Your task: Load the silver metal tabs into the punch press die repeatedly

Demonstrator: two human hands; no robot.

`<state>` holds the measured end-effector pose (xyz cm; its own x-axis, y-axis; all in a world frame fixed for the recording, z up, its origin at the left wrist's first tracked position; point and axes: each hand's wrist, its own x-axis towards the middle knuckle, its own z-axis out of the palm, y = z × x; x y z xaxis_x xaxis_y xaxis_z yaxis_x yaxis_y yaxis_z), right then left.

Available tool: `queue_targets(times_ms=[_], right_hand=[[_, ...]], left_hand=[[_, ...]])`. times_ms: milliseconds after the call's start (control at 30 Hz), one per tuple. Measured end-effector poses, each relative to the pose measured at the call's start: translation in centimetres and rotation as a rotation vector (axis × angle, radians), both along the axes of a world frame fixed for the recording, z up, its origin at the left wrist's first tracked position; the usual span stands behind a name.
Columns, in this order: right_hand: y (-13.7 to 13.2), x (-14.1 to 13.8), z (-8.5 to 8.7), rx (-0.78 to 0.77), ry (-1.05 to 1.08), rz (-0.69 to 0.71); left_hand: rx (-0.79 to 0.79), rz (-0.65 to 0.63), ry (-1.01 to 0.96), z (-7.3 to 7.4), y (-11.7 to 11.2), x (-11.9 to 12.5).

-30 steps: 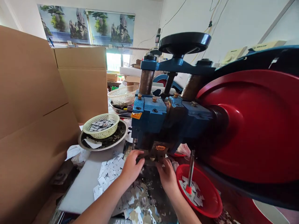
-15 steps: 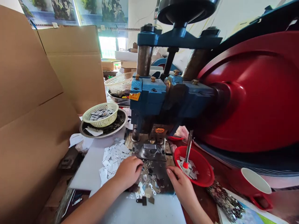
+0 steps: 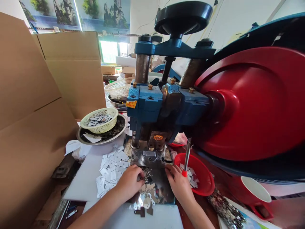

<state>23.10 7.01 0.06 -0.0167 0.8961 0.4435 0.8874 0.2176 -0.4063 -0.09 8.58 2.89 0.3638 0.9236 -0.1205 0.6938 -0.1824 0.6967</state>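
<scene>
My left hand (image 3: 130, 180) is at the left side of the dark metal plate (image 3: 164, 187) in front of the press (image 3: 152, 105). Its fingers curl toward the thumb, and whatever they may hold is hidden. At the plate's right edge, my right hand (image 3: 179, 182) has its fingers reaching forward, slightly bent and apart, with nothing visible in them. Small metal bits (image 3: 148, 173) lie between the hands. Flat tabbed metal pieces (image 3: 147, 195) are heaped nearer me. Behind the hands sits the die block (image 3: 149, 159), below the press ram (image 3: 157, 140).
White flat pieces (image 3: 111, 170) are piled left of the plate. Beyond them a pale basket (image 3: 113, 119) rests in a metal bowl (image 3: 82, 140). A red bowl (image 3: 207, 187), a metal lever (image 3: 187, 154), a red mug (image 3: 257, 190) and a large red wheel (image 3: 257, 108) stand right.
My right hand has moved forward along the plate's right edge, toward the die. My left hand stays close to the plate's left side. The view has shifted slightly.
</scene>
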Motion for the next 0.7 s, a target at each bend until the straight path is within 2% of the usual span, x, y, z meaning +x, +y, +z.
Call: queue_targets(times_ms=[167,300,367,500,567,700], right_hand=[[0.5,0.0,-0.7,0.005,-0.118,0.015],[0.6,-0.2,-0.9,0.033,-0.042,0.018],[1.1,-0.8,-0.4,0.054,0.072,0.007],[3.6,-3.0,1.2,0.09,0.189,0.095],[5.1,-4.3,1.9,0.109,0.153,0.093],[6.6,-5.7,2.3,0.081,-0.022,-0.024]], left_hand=[[-0.161,0.047,-0.216,-0.5,-0.4,-0.5],[-0.194,0.176,-0.365,-1.0,-0.4,-1.3],[-0.258,0.263,-0.502,-1.0,-0.3,-1.5],[-0.521,0.422,-0.881,-0.6,-0.2,-1.4],[-0.61,0.478,-0.983,-0.4,-0.3,-1.1],[-0.696,0.525,-1.052,0.0,-0.5,-1.1]])
